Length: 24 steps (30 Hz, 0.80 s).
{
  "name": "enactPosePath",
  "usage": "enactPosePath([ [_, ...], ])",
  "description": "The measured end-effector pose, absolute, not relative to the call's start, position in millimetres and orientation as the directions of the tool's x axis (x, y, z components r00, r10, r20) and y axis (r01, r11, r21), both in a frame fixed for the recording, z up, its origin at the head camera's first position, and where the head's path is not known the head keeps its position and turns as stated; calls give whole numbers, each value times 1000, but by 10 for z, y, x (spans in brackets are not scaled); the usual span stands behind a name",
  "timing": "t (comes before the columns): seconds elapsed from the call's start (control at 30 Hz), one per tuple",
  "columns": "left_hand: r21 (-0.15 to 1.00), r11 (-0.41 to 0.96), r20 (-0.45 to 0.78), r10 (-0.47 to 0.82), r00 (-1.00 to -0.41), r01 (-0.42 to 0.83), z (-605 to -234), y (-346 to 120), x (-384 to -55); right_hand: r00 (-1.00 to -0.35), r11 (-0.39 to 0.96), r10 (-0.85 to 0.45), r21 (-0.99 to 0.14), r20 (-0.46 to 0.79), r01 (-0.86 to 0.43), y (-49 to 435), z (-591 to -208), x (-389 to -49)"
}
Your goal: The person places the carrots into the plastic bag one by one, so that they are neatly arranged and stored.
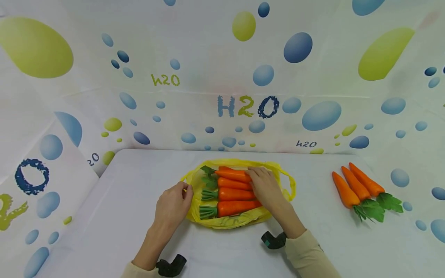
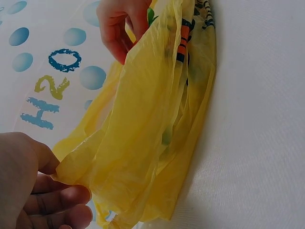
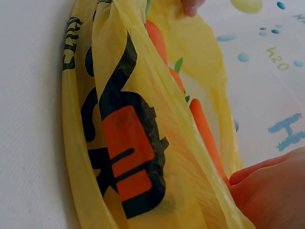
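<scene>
A yellow plastic bag [image 1: 240, 224] lies spread in the middle of the white table, its mouth gaping upward. Inside it several orange carrots [image 1: 236, 194] lie side by side, some with green tops toward the left. My left hand [image 1: 174, 204] pinches the bag's left edge between thumb and fingers, as the left wrist view shows the film at its fingertips. Over the far right of the bag's opening, my right hand [image 1: 265, 189] grips the thick end of the uppermost carrot [image 3: 207, 136], whose narrow tip points left. Its fingers partly hide that carrot's end.
Three more carrots [image 1: 358, 185] with leafy tops lie on the right side of the table [image 1: 313, 247]. A bag handle loop [image 1: 292, 187] sticks out to the right. Behind stands a patterned backdrop [image 1: 194, 112] with spots and H2O lettering. Black wrist mounts [image 1: 172, 266] sit by both sleeves.
</scene>
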State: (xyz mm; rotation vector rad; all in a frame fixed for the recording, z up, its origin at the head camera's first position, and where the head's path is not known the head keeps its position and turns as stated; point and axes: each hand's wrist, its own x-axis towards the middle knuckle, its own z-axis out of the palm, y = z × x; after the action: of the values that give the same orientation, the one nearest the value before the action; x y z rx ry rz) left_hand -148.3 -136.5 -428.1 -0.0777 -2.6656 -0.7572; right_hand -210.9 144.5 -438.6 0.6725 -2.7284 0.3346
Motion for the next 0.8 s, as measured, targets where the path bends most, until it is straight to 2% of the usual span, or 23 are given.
enactPosePath([
  [0.3, 499, 855, 353, -55, -934, 138, -4277, -1370, -1483, -844, 857, -401, -179, 356, -483, 1463, -4278, -2093],
  [0.6, 499, 855, 365, -57, -929, 143, -4269, -1374, -1480, -752, 815, -350, -215, 559, -538, 1610, -4055, -2065],
  [0.8, 495, 855, 372, -52, -927, 151, -4267, -1376, -1486, -726, 818, -290, -231, 623, -526, 1739, -3934, -2060],
])
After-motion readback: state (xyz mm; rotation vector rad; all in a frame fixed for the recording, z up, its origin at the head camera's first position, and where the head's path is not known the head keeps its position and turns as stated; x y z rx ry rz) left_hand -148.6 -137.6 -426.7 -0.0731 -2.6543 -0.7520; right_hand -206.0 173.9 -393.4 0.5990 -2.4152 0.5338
